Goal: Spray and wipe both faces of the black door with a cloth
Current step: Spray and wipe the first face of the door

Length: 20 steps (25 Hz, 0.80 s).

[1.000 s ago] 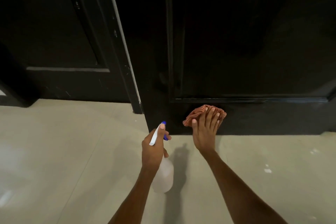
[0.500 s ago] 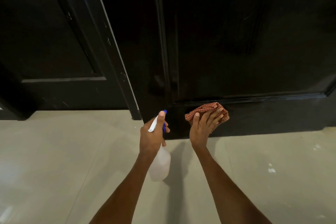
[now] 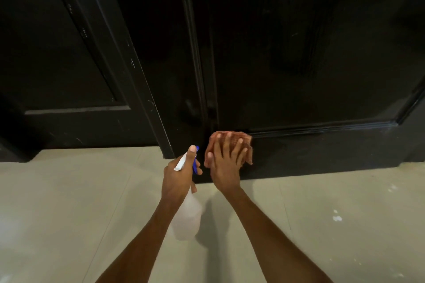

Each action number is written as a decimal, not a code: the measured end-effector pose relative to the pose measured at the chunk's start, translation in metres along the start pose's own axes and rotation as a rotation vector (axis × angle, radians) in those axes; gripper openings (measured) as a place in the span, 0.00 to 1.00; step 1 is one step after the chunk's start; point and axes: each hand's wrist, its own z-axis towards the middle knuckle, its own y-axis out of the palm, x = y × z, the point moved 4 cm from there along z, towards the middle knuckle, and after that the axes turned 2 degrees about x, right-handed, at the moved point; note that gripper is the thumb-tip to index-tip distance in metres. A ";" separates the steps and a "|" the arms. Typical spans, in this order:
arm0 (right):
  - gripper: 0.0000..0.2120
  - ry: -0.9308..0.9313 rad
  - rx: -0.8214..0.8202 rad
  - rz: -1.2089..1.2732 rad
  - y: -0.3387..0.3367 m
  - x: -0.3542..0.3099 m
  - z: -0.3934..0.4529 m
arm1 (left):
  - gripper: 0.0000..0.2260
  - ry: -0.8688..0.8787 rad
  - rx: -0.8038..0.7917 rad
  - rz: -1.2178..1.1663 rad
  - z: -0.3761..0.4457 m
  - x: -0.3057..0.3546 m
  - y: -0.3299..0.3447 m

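Note:
The glossy black door (image 3: pixel 310 64) fills the upper right of the head view, its bottom rail meeting the floor. My right hand (image 3: pixel 226 163) presses an orange checked cloth (image 3: pixel 246 142) flat against the door's bottom rail near its left edge, fingers spread over the cloth. My left hand (image 3: pixel 177 177) grips the neck of a translucent white spray bottle (image 3: pixel 187 218) with a blue and white nozzle, thumb on top, just left of the right hand and a little off the door.
A second black panelled surface (image 3: pixel 69 64) stands at the left behind a slanted black frame edge (image 3: pixel 128 71) with scuffed paint. Pale grey floor tiles (image 3: pixel 69 213) spread below, with small white specks at the right.
My right hand has slid the cloth leftward along the bottom rail toward the door's edge, now close to the spray bottle. The view shifted slightly lower on the door.

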 end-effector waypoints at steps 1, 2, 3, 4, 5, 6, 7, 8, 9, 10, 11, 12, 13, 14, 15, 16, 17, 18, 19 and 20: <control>0.30 -0.077 -0.014 -0.024 0.005 -0.009 -0.001 | 0.25 0.022 0.002 0.032 0.002 0.001 -0.008; 0.30 -0.117 -0.008 -0.053 0.007 -0.010 -0.002 | 0.26 0.042 0.000 0.059 0.002 0.001 -0.015; 0.30 -0.133 0.010 -0.091 0.005 -0.007 -0.003 | 0.25 0.055 -0.006 0.076 0.002 0.002 -0.020; 0.30 -0.144 0.026 -0.133 0.000 0.000 -0.004 | 0.25 0.059 -0.016 0.085 -0.001 0.002 -0.022; 0.30 -0.158 0.027 -0.170 -0.008 0.007 -0.005 | 0.25 0.057 -0.027 0.086 -0.004 0.001 -0.021; 0.30 -0.166 0.025 -0.185 -0.017 0.016 -0.004 | 0.25 0.055 -0.037 0.077 -0.008 0.000 -0.016; 0.29 -0.160 0.026 -0.187 -0.027 0.025 -0.005 | 0.25 0.053 -0.048 0.059 -0.012 -0.001 -0.010; 0.29 -0.147 0.030 -0.194 -0.037 0.036 -0.005 | 0.27 0.050 -0.060 0.035 -0.016 0.000 -0.004; 0.29 -0.128 0.029 -0.209 -0.046 0.049 -0.006 | 0.28 0.047 -0.073 0.004 -0.020 0.003 0.003; 0.29 -0.102 0.034 -0.225 -0.056 0.064 -0.007 | 0.29 0.047 -0.086 -0.028 -0.023 0.007 0.009; 0.29 -0.057 0.050 -0.235 -0.067 0.082 -0.008 | 0.30 0.052 -0.101 -0.057 -0.025 0.012 0.014; 0.29 0.017 0.078 -0.233 -0.078 0.101 -0.010 | 0.31 0.064 -0.119 -0.079 -0.028 0.016 0.019; 0.30 0.125 0.119 -0.207 -0.089 0.121 -0.012 | 0.31 0.077 -0.135 -0.091 -0.030 0.021 0.022; 0.30 0.253 0.167 -0.143 -0.099 0.136 -0.013 | 0.31 0.088 -0.145 -0.096 -0.032 0.024 0.024; 0.30 0.368 0.216 -0.054 -0.107 0.147 -0.011 | 0.32 0.092 -0.149 -0.095 -0.033 0.026 0.025; 0.30 0.448 0.254 0.033 -0.111 0.151 -0.006 | 0.31 0.091 -0.148 -0.088 -0.033 0.027 0.026; 0.30 0.494 0.275 0.101 -0.111 0.149 -0.004 | 0.31 0.090 -0.148 -0.083 -0.034 0.028 0.026; 0.30 0.511 0.273 0.128 -0.109 0.139 -0.001 | 0.31 0.090 -0.148 -0.082 -0.035 0.027 0.026; 0.30 0.494 0.253 0.100 -0.103 0.126 0.000 | 0.31 0.092 -0.143 -0.084 -0.035 0.026 0.027; 0.29 0.433 0.239 0.035 -0.095 0.113 -0.001 | 0.30 0.092 -0.134 -0.082 -0.035 0.024 0.028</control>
